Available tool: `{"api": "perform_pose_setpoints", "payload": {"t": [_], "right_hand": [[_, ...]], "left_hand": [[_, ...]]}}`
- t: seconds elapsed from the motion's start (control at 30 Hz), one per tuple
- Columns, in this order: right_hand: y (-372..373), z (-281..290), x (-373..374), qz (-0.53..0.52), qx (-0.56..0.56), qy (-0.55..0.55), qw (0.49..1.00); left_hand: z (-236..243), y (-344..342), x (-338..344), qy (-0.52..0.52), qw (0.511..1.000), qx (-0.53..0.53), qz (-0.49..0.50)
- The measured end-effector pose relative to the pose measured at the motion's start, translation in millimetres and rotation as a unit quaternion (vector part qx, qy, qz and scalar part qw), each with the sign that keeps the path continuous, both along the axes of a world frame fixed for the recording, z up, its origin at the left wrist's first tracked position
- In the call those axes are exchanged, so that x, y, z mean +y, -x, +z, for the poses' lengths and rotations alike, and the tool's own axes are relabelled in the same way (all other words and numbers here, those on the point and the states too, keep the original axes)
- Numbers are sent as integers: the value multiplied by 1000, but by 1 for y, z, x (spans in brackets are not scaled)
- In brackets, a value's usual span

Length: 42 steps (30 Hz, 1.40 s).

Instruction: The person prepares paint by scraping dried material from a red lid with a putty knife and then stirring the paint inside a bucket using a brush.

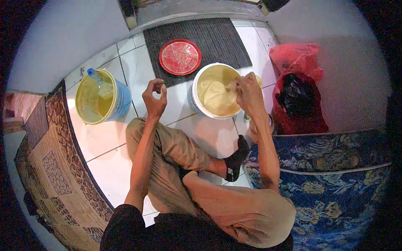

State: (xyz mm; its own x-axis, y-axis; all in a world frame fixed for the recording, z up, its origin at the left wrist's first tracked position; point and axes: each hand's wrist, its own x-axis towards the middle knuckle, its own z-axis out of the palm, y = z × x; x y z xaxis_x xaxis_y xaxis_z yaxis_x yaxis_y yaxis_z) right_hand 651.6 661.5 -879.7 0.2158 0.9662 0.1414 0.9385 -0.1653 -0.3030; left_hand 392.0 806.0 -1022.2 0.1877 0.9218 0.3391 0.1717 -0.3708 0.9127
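Note:
A white bucket (194, 97) with pale yellow, creamy stuff (215, 94) in it stands on the tiles before me. At its right rim is my right hand (250, 94), fingers bent and pinched together over the opening; what they hold, if anything, I cannot make out. My left hand (154, 99) is raised to the left of that bucket, apart from it. Its fingers curl in toward the thumb, with no object visible in them. Farther left stands a second bucket (122, 100), yellowish inside, with a blue-patterned handle (94, 75) sticking up from it.
A red round lid (180, 57) lies on a dark ribbed mat (222, 37) beyond the bucket. Red plastic bags (295, 58), one holding black plastic (295, 93), lean by the right wall. Blue floral cushioning (318, 188) is at my right, a patterned rug (58, 167) at my left.

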Motion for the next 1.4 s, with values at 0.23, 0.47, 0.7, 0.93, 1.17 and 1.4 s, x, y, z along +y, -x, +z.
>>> {"api": "perform_pose_setpoints", "payload": {"t": [0.23, 0.47, 0.7, 0.93, 1.17, 1.4], "right_hand": [[-3, 6, -4, 26, 73, 36, 996], [-1, 14, 13, 5, 106, -121, 987], [3, -8, 6, 10, -16, -19, 1000], [0, -2, -3, 25, 126, 52, 990], [13, 22, 15, 18, 51, -130, 990], [6, -11, 1, -15, -12, -20, 1000]], "left_hand": [[-5, 0, 2, 4, 1000, -7, 0], [-5, -1, 2, 2, 1000, -3, -8], [-5, -1, 3, -2, 1000, -13, -1], [-7, 0, 4, 0, 1000, -7, -4], [-7, -4, 2, 8, 1000, 1, -11], [-5, 5, 4, -3, 1000, -3, 0]]}}
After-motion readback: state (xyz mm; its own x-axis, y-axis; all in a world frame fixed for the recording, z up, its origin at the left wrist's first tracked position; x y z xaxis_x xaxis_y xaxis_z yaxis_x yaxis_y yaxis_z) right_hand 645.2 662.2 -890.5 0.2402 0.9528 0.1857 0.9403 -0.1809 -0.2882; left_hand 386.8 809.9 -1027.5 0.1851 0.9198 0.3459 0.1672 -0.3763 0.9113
